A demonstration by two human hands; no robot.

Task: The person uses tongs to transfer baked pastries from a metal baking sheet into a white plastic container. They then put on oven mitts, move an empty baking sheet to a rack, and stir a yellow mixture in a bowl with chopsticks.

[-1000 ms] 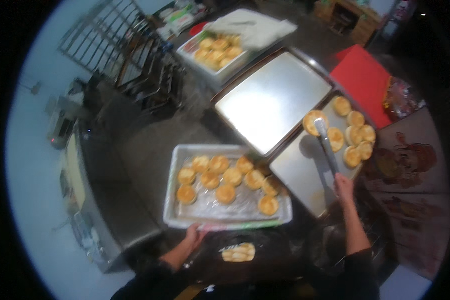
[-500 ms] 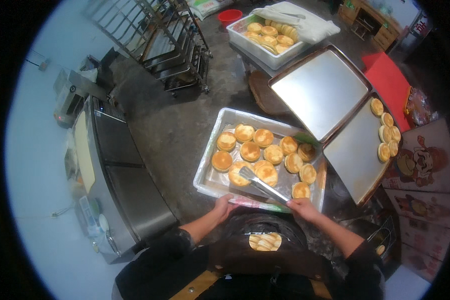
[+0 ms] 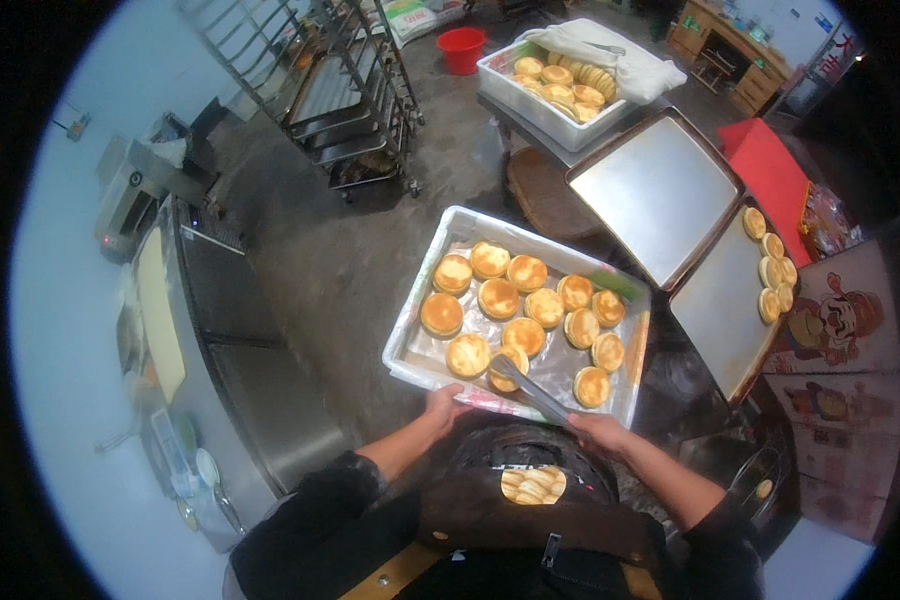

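Note:
A white plastic crate (image 3: pixel 398 355) lined with clear film sits in front of me, with several round golden-brown buns (image 3: pixel 497 299) spread on its bottom. My left hand (image 3: pixel 444 408) is closed on the crate's near rim, left of its middle. My right hand (image 3: pixel 600 434) holds metal tongs (image 3: pixel 542 400) near their rear end. The tongs reach over the near rim, and their tips touch a bun (image 3: pixel 508 366) close to the near wall. Whether the tips grip that bun or only rest against it, I cannot tell.
A baking tray (image 3: pixel 660 195) overlaps another tray (image 3: pixel 720 310) holding several buns along its right side. Beyond stands a second crate of buns (image 3: pixel 490 75), partly under a white cloth (image 3: pixel 630 55). A wheeled rack (image 3: pixel 355 110), red basin (image 3: pixel 461 50) and steel counter (image 3: pixel 270 400) lie farther left.
The tongs' tips have come toward me and right, and a bun now shows at them by the near wall. The far trays and crate sit farther right in view.

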